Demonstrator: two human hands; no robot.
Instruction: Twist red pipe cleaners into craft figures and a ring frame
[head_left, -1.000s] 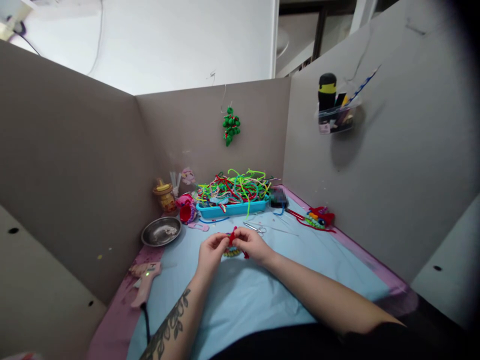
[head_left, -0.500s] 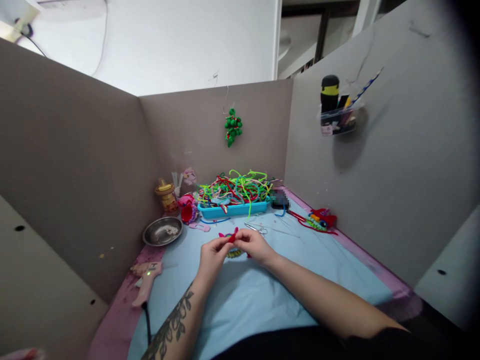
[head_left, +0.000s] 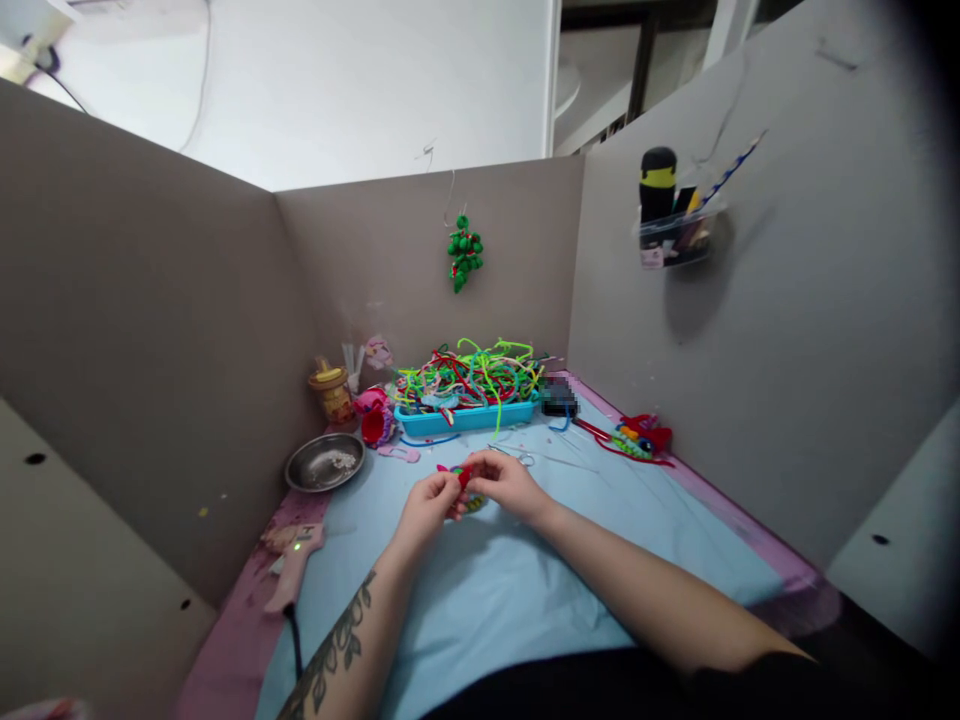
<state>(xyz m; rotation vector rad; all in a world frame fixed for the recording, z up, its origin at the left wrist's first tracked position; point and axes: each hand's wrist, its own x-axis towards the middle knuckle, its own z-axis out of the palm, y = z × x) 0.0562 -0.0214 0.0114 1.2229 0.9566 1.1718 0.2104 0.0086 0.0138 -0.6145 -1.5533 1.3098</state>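
My left hand (head_left: 424,507) and my right hand (head_left: 504,481) meet over the light blue mat (head_left: 525,590), fingers pinched together on a small red pipe-cleaner piece (head_left: 463,478). A small multicoloured craft piece (head_left: 472,503) lies just under the hands, partly hidden by them. Small scissors (head_left: 519,457) lie on the mat right behind my right hand.
A blue tray (head_left: 465,415) heaped with coloured pipe cleaners stands at the back. To the left are a metal bowl (head_left: 324,461), a pink glue gun (head_left: 289,563) and a small yellow jar (head_left: 331,392). A red craft figure (head_left: 637,437) lies at the right. Cardboard walls enclose the desk.
Both hands have shifted slightly, and the red piece has been turned down lower between the fingers. Nothing else has moved.
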